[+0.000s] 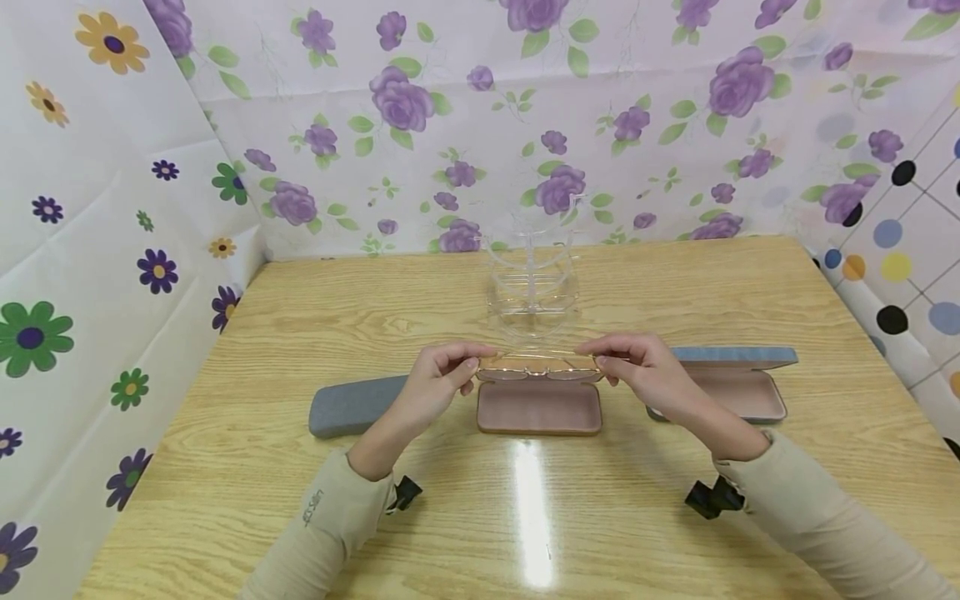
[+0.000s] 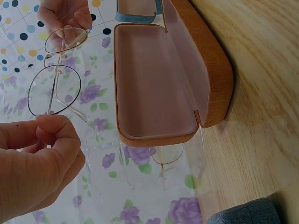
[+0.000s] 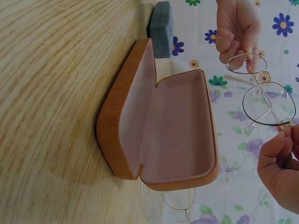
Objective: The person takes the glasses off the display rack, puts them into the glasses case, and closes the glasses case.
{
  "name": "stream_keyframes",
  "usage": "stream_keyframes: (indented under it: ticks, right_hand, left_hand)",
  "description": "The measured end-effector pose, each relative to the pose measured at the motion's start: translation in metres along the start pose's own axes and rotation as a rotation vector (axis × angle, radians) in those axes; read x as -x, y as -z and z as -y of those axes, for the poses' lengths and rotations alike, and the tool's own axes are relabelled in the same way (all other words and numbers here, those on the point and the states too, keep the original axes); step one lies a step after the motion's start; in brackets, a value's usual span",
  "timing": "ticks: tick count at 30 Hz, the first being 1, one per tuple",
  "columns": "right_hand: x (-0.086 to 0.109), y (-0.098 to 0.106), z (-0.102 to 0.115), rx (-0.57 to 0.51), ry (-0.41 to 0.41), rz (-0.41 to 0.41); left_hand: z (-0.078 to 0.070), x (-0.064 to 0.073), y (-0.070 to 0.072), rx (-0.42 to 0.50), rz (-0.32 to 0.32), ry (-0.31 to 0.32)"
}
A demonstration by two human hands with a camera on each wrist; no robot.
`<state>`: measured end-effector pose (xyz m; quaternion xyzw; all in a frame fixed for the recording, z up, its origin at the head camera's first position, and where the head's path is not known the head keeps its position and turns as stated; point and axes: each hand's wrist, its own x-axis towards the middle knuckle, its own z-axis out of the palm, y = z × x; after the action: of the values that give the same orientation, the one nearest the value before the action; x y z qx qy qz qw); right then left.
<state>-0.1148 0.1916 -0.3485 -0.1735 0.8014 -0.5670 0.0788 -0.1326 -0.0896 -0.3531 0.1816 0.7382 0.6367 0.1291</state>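
Observation:
A pair of thin-rimmed eyeglasses (image 1: 537, 372) with clear round lenses is held up between both hands, over an open brown glasses case (image 1: 540, 410) with pink lining. My left hand (image 1: 435, 383) pinches the left end of the frame by the hinge, thumb against fingers. On the opposite end, my right hand (image 1: 648, 371) pinches the other hinge the same way. Both wrist views show the temples of the eyeglasses (image 2: 55, 91) unfolded and the frame apart from the brown case (image 3: 205, 126). Nothing lies in the case.
To the left lies a closed grey glasses case (image 1: 352, 408), partly behind the left hand. An open blue case (image 1: 738, 392) with pink lining stands to the right, partly covered by the right hand. Behind the brown case is a clear display stand (image 1: 531, 279) bearing other glasses.

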Motion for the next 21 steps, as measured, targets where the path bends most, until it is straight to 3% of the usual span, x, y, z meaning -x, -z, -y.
stream_keyframes:
  ticks: [9, 21]
  right_hand:
    - [-0.0003, 0.0003, -0.0023, -0.025, 0.014, -0.017]
    - [0.0017, 0.0011, -0.0066, -0.157, 0.018, -0.062]
  left_hand:
    - [-0.002, 0.0005, -0.0012, 0.01, -0.007, 0.014]
    - [0.0026, 0.0014, 0.002, 0.048, 0.031, -0.037]
